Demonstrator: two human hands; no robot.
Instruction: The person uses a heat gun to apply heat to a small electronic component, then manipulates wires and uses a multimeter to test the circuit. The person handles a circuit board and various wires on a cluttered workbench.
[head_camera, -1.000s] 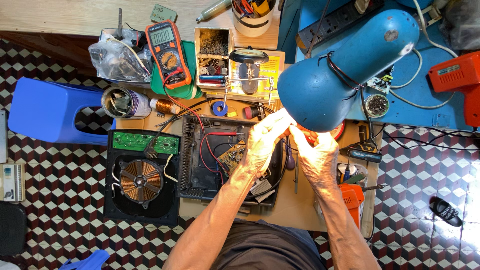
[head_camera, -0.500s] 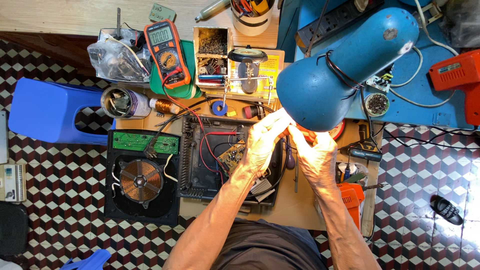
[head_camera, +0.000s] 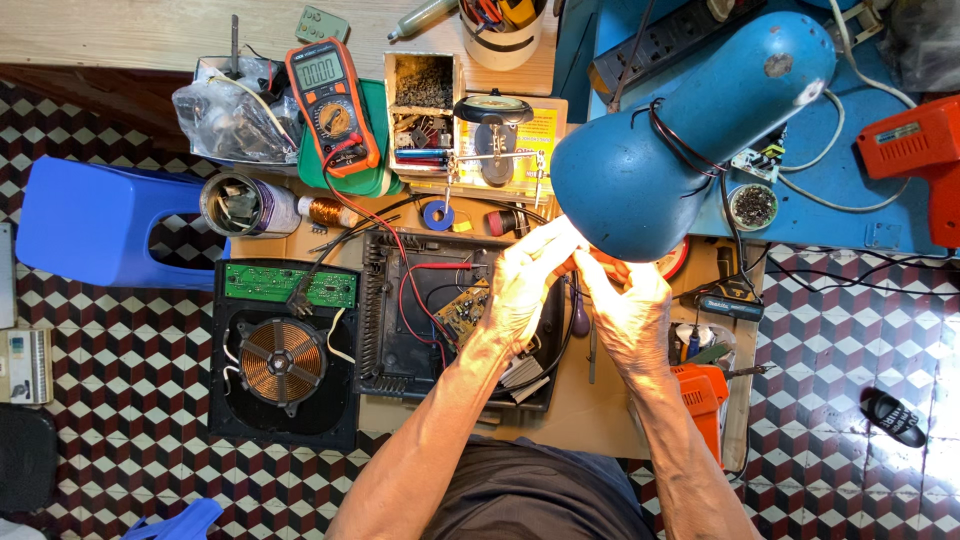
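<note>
Small orange part (head_camera: 590, 266) pinched between both hands' fingers (head_camera: 560, 240).

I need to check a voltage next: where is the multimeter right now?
In the head view the orange multimeter lies at the upper left of the bench, on a green tray, between a clear plastic bag and a box of small parts.

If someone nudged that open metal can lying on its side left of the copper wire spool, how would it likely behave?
The metal can lies on its side with its round mouth showing, so it would probably roll. It looks thin-walled, likely light, though something inside may add weight. The copper wire spool right beside it might stop a roll that way.
</note>
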